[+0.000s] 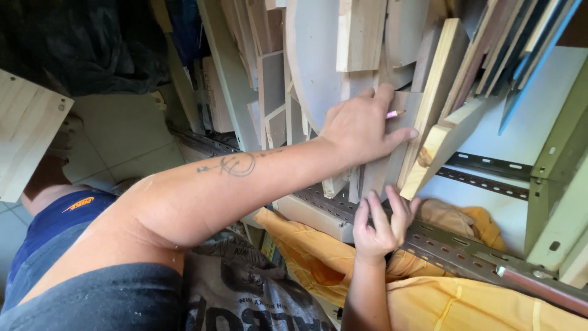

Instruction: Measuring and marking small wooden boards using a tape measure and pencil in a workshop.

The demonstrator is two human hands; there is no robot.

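Pressing flat against upright pale wooden offcut boards (373, 165) on the shelf, the left hand (358, 125) has fingers spread, a pink pencil (395, 114) tucked between them. Below, the right hand (378, 224) hooks loosely over the perforated grey metal shelf rail (453, 248), above crumpled yellow cloth (441, 303).
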